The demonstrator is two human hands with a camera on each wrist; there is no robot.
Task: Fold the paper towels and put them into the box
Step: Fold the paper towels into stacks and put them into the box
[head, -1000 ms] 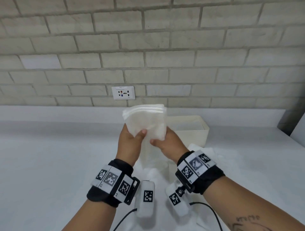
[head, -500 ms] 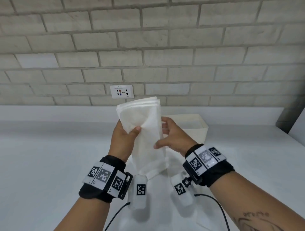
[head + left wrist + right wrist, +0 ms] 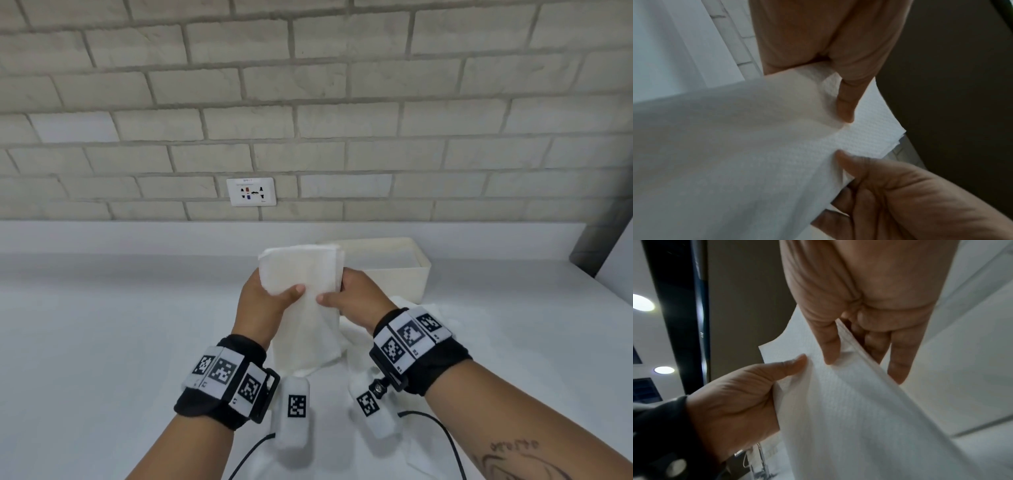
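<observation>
Folding is the step in hand: the left hand [image 3: 265, 301] and right hand [image 3: 356, 298] each pinch the white embossed paper towel stack [image 3: 301, 270], thumb in front, held above the white desk [image 3: 102, 325]. The cream rectangular plastic box [image 3: 404, 274] sits at two o'clock from the stack. Next, I judge, the hanging tail needs doubling up before the move there.

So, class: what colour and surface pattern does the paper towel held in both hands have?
White, with a fine embossed dot texture; the paper towel shows this best in the left wrist view.
</observation>
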